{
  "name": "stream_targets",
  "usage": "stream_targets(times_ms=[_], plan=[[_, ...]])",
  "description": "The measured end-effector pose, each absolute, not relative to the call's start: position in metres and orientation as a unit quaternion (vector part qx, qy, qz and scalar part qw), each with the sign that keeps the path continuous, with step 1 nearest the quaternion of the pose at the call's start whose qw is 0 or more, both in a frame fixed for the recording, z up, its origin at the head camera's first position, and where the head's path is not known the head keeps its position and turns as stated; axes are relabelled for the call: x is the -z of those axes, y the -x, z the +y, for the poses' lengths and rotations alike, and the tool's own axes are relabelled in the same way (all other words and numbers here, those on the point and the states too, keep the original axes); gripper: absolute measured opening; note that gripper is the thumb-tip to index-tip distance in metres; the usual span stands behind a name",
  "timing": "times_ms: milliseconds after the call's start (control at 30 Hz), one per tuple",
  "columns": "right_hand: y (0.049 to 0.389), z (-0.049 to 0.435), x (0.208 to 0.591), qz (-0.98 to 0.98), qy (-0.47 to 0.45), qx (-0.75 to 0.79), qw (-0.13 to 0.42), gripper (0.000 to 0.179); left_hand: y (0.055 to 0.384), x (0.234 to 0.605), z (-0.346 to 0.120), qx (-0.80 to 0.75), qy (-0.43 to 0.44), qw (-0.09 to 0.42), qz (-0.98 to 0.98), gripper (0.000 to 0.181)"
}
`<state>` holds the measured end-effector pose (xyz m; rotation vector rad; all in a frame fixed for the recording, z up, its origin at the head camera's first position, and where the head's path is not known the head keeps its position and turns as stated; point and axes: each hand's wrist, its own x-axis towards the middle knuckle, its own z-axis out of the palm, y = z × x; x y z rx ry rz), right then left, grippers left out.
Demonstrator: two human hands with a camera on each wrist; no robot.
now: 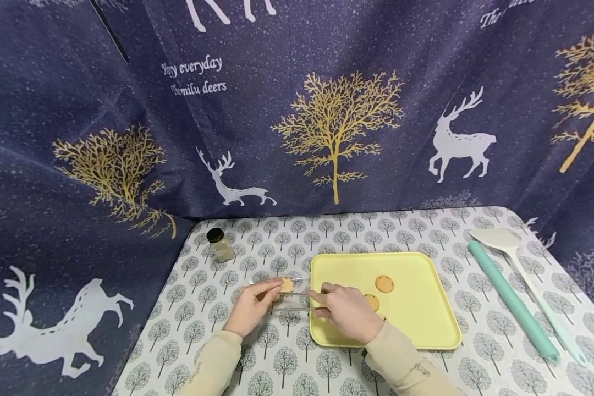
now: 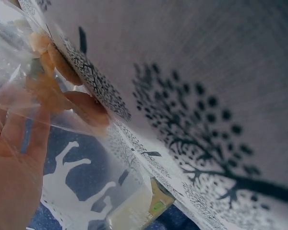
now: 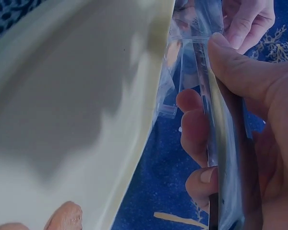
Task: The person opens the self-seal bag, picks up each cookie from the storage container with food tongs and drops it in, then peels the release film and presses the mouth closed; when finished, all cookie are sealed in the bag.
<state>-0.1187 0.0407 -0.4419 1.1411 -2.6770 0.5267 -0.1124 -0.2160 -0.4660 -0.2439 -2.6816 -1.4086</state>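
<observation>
Near the middle of the table, just left of the tray: one clear plastic bag [image 2: 17, 62]. Inside, round golden-brown biscuits [image 1: 287, 285]: one distinct from above, at least two from the left wrist, overlapping among orange pieces; exact total impossible to tell.

On the tray, two more biscuits [image 1: 384, 284]: one fully exposed towards the middle, one nearer and further left, partly covered by the right hand. Beside the right wrist, a brown sliver, too small to tell whether a third.

Around the biscuits, one rectangular pale-yellow tray [image 1: 416, 324] with rounded corners and a raised rim.

Clamped on the bag, thumb and fingers brought together beside a biscuit: one bare left hand [image 1: 251, 308]. Closed around one pair of long shiny metal tongs [image 3: 223, 134], thumb opposite curled fingers, over the tray's left part: one bare right hand [image 1: 348, 311]. Tongs aimed left towards the bag; impossible to tell whether inside it. Cream sleeves [image 1: 213, 357] on both arms.

Far left, one small clear jar [image 1: 221, 246] with black lid and pale contents. Right of the tray, side by side: one long teal rod [image 1: 512, 300], one spatula [image 1: 534, 289] with white blade and mint handle. Underneath, one white tree-printed cloth [image 1: 178, 352].
</observation>
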Motion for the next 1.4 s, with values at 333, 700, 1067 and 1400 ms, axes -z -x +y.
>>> stream_targets(times_ms=[333, 700, 1067, 1400], plan=[[0.117, 0.046, 0.441, -0.906, -0.375, -0.180, 0.082, 0.049, 0.113, 0.468, -0.216, 0.476, 0.079, 0.048, -0.874, 0.025], [0.110, 0.081, 0.425, -0.925, -0.317, -0.197, 0.066, 0.053, 0.113, 0.466, -0.216, 0.479, 0.088, 0.055, -0.872, 0.025], [0.098, 0.152, 0.412, -0.952, -0.228, -0.179, 0.096, 0.053, 0.115, 0.466, -0.218, 0.484, 0.094, 0.057, -0.868, 0.025], [0.081, 0.223, 0.406, -0.971, -0.132, -0.187, 0.065, 0.057, 0.115, 0.469, -0.220, 0.481, 0.094, 0.062, -0.870, 0.024]])
